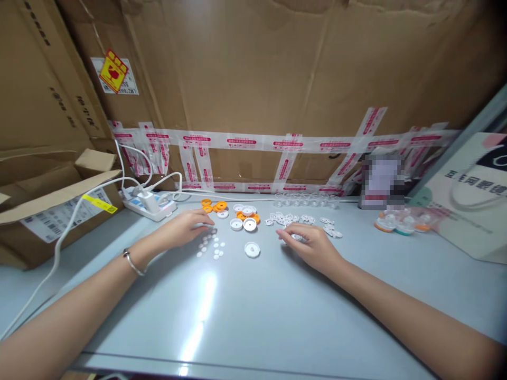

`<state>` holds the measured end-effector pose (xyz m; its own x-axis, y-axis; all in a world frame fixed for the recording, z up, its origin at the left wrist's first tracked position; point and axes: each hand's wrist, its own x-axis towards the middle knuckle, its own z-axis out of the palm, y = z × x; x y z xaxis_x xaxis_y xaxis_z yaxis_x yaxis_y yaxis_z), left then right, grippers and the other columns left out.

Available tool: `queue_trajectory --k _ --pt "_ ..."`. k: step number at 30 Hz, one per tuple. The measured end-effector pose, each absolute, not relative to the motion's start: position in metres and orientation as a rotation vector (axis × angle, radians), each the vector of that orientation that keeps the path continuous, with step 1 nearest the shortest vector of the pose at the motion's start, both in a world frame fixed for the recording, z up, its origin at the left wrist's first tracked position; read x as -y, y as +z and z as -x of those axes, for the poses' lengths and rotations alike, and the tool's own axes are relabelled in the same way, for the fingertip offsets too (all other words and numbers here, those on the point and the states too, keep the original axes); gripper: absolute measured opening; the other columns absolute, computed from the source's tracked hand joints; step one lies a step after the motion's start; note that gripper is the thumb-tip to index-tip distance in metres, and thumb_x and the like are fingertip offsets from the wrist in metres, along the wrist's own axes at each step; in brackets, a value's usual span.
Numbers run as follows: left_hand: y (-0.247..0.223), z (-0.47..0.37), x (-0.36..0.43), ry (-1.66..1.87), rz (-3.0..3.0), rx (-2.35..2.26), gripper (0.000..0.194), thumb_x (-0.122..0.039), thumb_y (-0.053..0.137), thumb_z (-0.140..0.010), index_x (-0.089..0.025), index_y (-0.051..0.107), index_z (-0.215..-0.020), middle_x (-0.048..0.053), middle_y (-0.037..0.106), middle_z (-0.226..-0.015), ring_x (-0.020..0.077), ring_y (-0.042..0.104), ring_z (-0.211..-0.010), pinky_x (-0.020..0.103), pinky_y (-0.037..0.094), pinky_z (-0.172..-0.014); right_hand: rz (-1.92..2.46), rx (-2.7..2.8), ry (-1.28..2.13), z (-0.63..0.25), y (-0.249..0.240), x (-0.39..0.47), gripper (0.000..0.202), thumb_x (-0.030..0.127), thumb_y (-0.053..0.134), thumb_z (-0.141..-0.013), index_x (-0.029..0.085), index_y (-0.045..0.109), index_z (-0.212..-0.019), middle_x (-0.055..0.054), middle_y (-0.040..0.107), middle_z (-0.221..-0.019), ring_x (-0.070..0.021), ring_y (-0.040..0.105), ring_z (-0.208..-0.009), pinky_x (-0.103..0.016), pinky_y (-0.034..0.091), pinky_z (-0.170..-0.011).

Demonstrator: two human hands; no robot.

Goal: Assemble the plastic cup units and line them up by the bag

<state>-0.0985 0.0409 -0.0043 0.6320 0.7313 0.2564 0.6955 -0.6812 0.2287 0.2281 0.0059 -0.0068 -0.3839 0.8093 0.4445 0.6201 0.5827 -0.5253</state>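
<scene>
My left hand (189,228) hovers over or rests by small white discs (216,252), its fingers stretched out and somewhat apart. Just beyond it lie orange ring-shaped caps (220,206). Thumb and index finger of my right hand (311,243) come together in a pinch; anything between them is too small to make out. White pieces with dark spots (292,218) are spread behind and partly under that hand. Between both hands, a round white scalloped part (252,249) lies by itself on the table. Behind it are white round caps (250,225) and more orange ones (240,216).
Clear cups (304,200) stand in a row along the back. At left are a power strip (152,208) with white cables and an open carton (59,206). Bagged round pieces (404,221) and a printed bag (471,195) sit at right. Large cardboard (253,79) walls the back.
</scene>
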Motion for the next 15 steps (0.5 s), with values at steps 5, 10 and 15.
queue_trajectory --k 5,10,15 --pt "-0.012 0.09 -0.041 0.434 -2.706 -1.142 0.023 -0.023 0.046 -0.087 -0.021 0.068 -0.093 0.004 0.065 -0.093 0.0139 0.06 -0.083 0.024 0.046 -0.078 1.122 2.159 0.39 -0.227 -0.01 -0.005 0.029 0.033 0.047 -0.087 0.018 0.061 -0.066 -0.001 0.063 -0.068 -0.0129 0.057 -0.064 -0.025 0.042 -0.062" --pt "-0.011 0.086 -0.042 0.445 -2.7 -1.216 0.022 -0.019 0.046 -0.086 -0.018 0.068 -0.086 0.004 0.066 -0.087 0.014 0.06 -0.08 0.023 0.045 -0.075 1.111 2.181 0.436 -0.227 -0.012 -0.005 0.029 0.033 0.047 -0.087 0.018 0.062 -0.067 -0.002 0.064 -0.069 -0.0133 0.058 -0.065 -0.025 0.043 -0.064" --pt "-0.012 0.086 -0.043 0.29 -2.855 -1.291 0.021 -0.017 0.046 -0.085 -0.016 0.067 -0.086 0.007 0.067 -0.086 0.0166 0.062 -0.079 0.026 0.046 -0.074 0.984 2.206 0.46 -0.216 -0.016 -0.001 0.019 0.027 0.048 -0.086 0.019 0.064 -0.08 -0.003 0.067 -0.083 -0.0146 0.061 -0.079 -0.027 0.046 -0.075"
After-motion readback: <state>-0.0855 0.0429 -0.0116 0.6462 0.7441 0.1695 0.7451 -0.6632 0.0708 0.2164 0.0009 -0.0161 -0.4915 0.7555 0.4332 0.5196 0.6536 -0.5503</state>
